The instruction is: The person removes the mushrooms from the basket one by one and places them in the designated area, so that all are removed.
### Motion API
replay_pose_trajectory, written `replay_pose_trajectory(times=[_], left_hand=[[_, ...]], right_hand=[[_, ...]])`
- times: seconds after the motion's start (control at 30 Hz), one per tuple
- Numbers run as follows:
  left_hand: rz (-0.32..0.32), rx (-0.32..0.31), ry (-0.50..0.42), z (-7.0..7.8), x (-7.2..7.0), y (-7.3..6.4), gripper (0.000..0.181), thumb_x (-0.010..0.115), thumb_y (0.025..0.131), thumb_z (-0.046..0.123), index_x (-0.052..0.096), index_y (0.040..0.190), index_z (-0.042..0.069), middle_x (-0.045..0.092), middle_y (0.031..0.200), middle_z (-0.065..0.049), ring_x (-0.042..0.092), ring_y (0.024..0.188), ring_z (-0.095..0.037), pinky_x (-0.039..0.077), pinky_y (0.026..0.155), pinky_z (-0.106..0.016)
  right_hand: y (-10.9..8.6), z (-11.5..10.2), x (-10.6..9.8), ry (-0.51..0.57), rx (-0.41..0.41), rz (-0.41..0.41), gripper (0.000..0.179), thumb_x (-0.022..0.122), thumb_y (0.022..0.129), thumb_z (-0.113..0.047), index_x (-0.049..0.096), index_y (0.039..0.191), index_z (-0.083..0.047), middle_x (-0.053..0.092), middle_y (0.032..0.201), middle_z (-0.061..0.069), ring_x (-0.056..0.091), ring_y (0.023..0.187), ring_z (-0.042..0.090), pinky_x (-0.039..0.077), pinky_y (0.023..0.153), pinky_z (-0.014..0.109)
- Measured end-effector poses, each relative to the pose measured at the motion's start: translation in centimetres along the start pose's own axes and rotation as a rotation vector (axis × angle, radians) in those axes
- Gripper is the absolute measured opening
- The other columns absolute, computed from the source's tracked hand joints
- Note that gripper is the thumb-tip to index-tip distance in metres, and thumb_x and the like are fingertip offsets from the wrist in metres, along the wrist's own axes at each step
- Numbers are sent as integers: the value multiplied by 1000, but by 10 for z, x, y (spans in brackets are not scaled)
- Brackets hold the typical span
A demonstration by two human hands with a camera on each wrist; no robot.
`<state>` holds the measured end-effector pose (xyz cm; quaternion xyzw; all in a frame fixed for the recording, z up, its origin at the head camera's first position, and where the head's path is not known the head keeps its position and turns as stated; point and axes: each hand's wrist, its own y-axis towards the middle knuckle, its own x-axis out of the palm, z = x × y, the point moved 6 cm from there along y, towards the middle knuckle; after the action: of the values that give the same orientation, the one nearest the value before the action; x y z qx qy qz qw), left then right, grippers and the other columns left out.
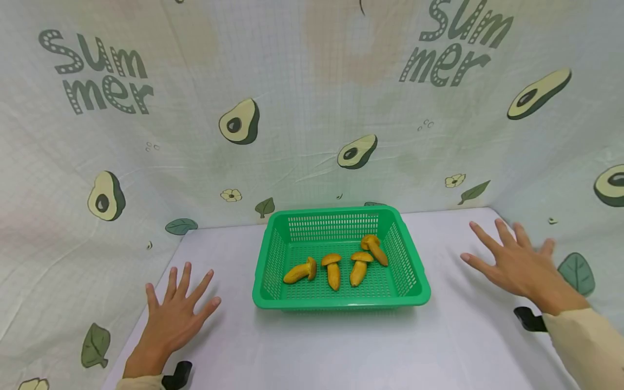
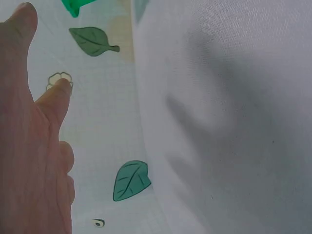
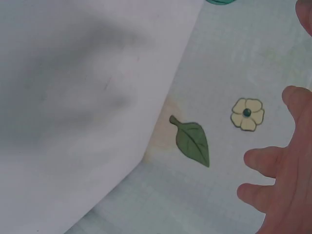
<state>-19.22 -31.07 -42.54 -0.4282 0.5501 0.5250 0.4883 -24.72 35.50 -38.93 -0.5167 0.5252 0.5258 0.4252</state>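
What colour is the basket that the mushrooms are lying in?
The basket is bright green; it shows best in the head view.

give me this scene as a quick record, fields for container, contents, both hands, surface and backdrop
container: green plastic basket with slotted walls
contents: four yellow-brown mushrooms lying inside; the leftmost has its cap to the right
left hand: left hand, left of the basket, fingers spread, holding nothing
right hand: right hand, right of the basket, fingers spread, holding nothing
surface: white table under the basket
backdrop: pale patterned cloth behind the table
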Motion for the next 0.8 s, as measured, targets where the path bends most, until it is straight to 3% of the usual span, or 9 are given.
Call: replay_pose_trajectory(times=[0.13,0.37,0.8], left_hand=[[7,9,14,2,0,2,76,48,96,66,33,158,24,5,165,-23,-14,148,-46,-22,103,-71],[-7,13,22,7,2,5,77,46,95,68,33,158,26,4,165,-21,-19,147,-43,-27,102,-68],[68,63,41,18,-3,11,75,49,96,64,33,158,27,10,165,-19,-14,149,-40,-21,106,-70]], right_hand=[[4,-4,-2,0,-20,13,89,44,94,-72,7,163,-29,7,158,36,1,140,61,-9,87,89],[6,-13,2,3,-29,6,90,44,93,-73,9,163,-27,8,158,36,-3,140,63,-11,89,88],[11,-25,3,-3,-55,43,91,48,93,-71,13,163,-24,7,158,38,0,141,62,-12,90,87]])
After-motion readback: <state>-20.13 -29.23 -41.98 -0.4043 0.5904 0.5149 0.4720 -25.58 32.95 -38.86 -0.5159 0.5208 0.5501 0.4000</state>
